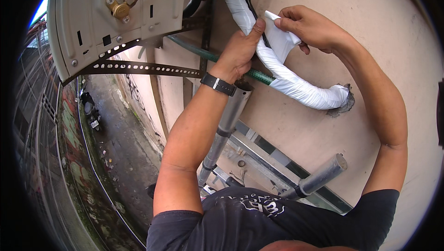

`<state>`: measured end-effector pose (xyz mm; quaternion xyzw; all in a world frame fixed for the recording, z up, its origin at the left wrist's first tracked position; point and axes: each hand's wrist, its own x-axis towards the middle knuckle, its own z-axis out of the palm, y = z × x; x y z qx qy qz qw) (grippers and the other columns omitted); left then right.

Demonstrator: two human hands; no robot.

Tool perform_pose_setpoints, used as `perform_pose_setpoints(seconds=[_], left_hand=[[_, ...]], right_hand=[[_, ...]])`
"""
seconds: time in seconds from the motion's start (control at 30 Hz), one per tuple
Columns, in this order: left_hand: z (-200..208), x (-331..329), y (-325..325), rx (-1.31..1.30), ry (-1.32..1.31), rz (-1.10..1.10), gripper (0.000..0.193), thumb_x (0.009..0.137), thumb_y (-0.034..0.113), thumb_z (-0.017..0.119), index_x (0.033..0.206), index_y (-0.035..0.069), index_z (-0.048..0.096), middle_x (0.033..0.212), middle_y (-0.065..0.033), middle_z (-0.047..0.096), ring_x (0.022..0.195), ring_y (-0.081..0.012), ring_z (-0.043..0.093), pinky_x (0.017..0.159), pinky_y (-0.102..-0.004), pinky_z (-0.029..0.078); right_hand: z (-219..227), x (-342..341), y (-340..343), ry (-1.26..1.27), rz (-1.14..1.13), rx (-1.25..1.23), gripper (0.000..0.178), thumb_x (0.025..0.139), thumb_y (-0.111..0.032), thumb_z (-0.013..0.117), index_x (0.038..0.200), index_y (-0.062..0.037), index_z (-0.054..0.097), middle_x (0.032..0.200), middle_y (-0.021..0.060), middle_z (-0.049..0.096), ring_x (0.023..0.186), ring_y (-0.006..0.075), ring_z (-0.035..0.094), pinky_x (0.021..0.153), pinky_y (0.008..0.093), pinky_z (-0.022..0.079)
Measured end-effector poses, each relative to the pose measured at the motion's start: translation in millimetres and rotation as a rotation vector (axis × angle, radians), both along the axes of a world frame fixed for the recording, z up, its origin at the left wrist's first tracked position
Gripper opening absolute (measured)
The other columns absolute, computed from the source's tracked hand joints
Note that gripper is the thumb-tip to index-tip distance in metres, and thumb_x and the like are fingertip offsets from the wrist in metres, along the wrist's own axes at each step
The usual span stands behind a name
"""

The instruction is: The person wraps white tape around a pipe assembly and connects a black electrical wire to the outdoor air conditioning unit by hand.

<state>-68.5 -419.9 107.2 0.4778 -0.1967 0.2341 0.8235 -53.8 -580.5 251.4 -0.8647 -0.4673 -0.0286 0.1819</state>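
White, smooth tape (280, 42) is pinched in the right hand (311, 26). The left hand (239, 51) (fingers mostly hidden) meets the wrinkled, curving wrapped pipe (298, 90); its grip I can't tell.

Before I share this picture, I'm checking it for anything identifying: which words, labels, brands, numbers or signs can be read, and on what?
Dark shirt: white lettering and an emblem across the chest; wording not copied here.
Pale plate on the parked motorcycle: too small to read.
Alley wall: dark scrawl, not legible.
White-wrapped pipe and metal unit: no lettering made out.
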Motion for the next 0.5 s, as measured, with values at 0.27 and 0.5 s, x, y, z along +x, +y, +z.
perform_pose_setpoints(seconds=[0.27,0.5], left_hand=[[-12.8,-58.5,-26.0,-0.157,0.018,0.299,0.057,0.107,0.052,0.053,0.131,0.001,0.056,0.113,-0.0098,0.066,0.104,-0.0196,0.064,0.094,-0.0348,0.05],[-9.2,-62.0,-14.2,-0.252,0.026,0.253,0.03,0.104,0.028,0.064,0.115,0.001,0.058,0.097,-0.0049,0.064,0.087,-0.0107,0.058,0.082,-0.0292,0.049]], right_hand=[[-47.6,-9.6,35.8,-0.611,0.261,0.06,0.025,0.102,-0.018,0.055,0.097,0.0067,0.059,0.072,0.0239,0.067,0.061,0.0395,0.067,0.057,0.0482,0.054],[-78.2,-28.9,38.8,-0.613,0.204,0.071,0.028,0.092,-0.011,0.063,0.106,0.011,0.054,0.073,0.0254,0.068,0.071,0.044,0.069,0.064,0.0512,0.055]])
